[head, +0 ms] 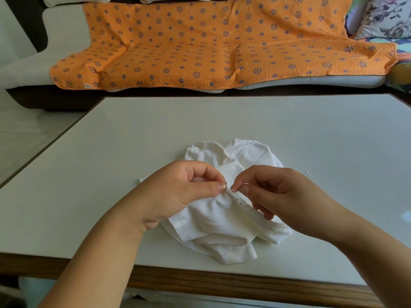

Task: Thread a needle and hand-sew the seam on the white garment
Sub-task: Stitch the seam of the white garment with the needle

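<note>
A crumpled white garment lies on the table near its front edge. My left hand pinches a raised fold of its seam between thumb and forefinger. Just to the right, my right hand pinches a thin needle whose tip points left into the fold by my left thumb. The thread is too fine to make out along the seam.
The white table top has a wooden front edge. A small scrap of white thread lies on the table right of the garment. A sofa with an orange patterned blanket stands behind the table.
</note>
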`<state>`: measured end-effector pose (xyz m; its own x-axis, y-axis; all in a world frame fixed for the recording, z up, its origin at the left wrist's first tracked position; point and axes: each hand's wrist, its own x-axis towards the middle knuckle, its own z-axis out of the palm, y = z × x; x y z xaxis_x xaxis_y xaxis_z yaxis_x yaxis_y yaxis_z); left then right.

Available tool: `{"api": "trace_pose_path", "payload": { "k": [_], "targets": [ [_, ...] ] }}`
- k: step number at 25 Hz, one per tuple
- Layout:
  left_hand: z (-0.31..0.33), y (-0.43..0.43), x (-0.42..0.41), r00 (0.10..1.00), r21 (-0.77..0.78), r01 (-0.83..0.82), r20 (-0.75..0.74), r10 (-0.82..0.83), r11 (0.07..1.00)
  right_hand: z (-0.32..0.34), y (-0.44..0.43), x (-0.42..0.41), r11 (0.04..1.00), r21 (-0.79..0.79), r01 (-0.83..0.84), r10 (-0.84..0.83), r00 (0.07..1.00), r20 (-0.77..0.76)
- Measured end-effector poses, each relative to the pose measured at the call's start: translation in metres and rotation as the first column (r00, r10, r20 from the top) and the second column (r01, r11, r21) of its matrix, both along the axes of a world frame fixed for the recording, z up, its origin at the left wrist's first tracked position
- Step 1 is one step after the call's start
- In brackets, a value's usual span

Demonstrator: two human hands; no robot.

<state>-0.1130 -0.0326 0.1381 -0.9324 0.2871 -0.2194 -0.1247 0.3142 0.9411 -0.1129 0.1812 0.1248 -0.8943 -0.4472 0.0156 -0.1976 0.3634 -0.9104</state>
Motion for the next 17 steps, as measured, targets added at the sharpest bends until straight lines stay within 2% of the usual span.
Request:
{"api": "trace_pose_path", "payload": {
  "k": [7, 13, 17],
  "targets": [
    [-0.0016, 0.0011, 0.0000, 0.999, 0.009, 0.026, 0.024, -0.026, 1.000, -0.0012, -0.0038, 0.0007, 0.988, -0.148, -0.046, 0.073, 0.981, 0.177],
    [-0.0055, 0.0069, 0.0009, 0.997, 0.043, 0.041, 0.058, -0.044, 0.998, -0.0061, -0.0039, 0.0011, 0.983, -0.145, -0.112, 0.134, 0.980, 0.150],
    [-0.0069, 0.0083, 0.0002, 0.996, 0.047, 0.044, 0.072, -0.047, 0.998, -0.0079, -0.0039, 0.0057, 0.987, -0.027, -0.155, 0.157, 0.986, 0.061]
  ]
}}
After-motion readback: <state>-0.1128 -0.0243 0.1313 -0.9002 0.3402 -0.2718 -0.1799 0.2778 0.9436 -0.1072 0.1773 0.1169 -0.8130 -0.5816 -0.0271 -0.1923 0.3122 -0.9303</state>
